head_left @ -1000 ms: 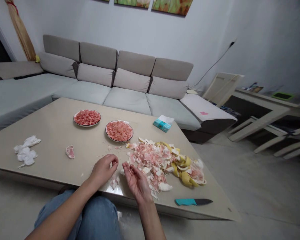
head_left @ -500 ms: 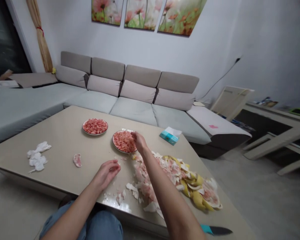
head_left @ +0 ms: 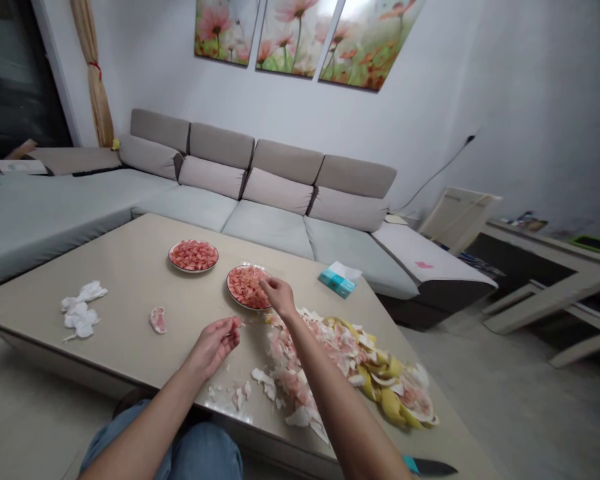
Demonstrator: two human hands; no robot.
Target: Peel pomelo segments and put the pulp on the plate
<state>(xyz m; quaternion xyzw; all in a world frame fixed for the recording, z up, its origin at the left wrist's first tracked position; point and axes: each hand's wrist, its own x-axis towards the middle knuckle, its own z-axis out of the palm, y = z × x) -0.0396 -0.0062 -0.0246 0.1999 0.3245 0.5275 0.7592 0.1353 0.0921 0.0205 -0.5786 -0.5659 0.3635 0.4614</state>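
Yellow-and-white peel heap (head_left: 353,353), partly hidden by right forearm (head_left: 337,400); blue tissue pack (head_left: 338,280), beyond; knife (head_left: 433,467), near table (head_left: 115,280) edge; pink pulp (head_left: 245,285), on plate (head_left: 249,308), right hand (head_left: 279,298) at rim; left hand (head_left: 214,345) nearer; both hands' fingers curled, grip unclear.

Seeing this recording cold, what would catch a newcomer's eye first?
Probably the heap of yellow rind and pinkish peelings on the table at right, partly behind the right forearm. Next, two plates of reddish pieces, the right hand at the nearer one's edge. Three flower pictures hang above the sofa.
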